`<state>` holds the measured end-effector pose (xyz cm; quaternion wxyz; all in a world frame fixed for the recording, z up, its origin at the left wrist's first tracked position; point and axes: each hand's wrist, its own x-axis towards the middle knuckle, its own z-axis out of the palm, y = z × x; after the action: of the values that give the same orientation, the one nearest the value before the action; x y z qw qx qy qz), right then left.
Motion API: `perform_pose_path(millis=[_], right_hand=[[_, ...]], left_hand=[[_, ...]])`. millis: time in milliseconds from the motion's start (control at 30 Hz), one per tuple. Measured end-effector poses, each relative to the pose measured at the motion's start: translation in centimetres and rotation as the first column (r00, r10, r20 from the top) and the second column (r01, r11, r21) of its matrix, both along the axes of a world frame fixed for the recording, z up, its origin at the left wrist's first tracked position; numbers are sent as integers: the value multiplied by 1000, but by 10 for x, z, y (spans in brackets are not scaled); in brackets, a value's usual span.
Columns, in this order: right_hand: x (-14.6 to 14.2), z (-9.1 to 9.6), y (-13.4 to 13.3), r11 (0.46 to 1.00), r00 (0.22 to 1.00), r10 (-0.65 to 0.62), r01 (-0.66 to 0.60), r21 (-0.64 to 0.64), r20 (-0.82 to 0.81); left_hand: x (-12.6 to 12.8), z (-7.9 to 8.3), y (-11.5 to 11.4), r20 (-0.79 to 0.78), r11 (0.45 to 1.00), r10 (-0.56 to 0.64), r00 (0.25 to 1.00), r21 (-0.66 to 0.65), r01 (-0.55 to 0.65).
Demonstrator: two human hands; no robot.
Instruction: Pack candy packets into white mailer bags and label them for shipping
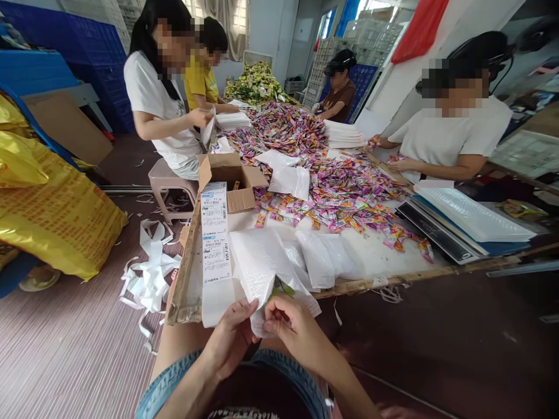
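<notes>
White bubble mailer (257,253) on the near left part of the worktable (382,262), just past both hands, near end hanging over the table edge above the lap. Long axis runs far to near, slanting slightly right as it comes in. From my remote feed: left hand (231,333) grips the left side of the near end, thumb on top; right hand (294,323) pinches just right of that, fingers curled in tight. Both are on it, neither clearly nearer; narrow gap between the fingertips. Green patch (283,287) shows just beyond my right knuckles; can't tell if it's print or contents. Label strip (213,233) lies left of the mailer, also roughly far-to-near. More plump white mailers (325,256) sit just right, open carton (240,195) on the far side.
</notes>
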<state>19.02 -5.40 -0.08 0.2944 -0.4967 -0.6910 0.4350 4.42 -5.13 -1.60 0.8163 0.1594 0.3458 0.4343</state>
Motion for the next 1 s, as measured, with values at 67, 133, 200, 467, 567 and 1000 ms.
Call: perform_pose_path(millis=[67,133,200,467,567,1000], right_hand=[[11,6,-6,999,999,-28,29,38,-39],[44,11,-22,984,985,-156,162,75,-79],[94,12,-46,920,925,-372,378,102,-70],[174,-57,-79,899,795,-438,390,199,421],[111,-54,-26,865,855,-312,77,495,413],[49,-26,35,587,934,230,-358,726,274]], left_hand=[[-4,1,1,0,1000,18,1000,-19,-18],[-12,2,2,-16,997,52,999,-59,-53],[-22,3,3,-51,993,69,996,-97,-74],[-44,0,1,-329,998,-35,944,29,47],[-53,-12,-2,-582,974,175,794,222,-52],[-83,-51,-2,-508,207,790,345,749,629]])
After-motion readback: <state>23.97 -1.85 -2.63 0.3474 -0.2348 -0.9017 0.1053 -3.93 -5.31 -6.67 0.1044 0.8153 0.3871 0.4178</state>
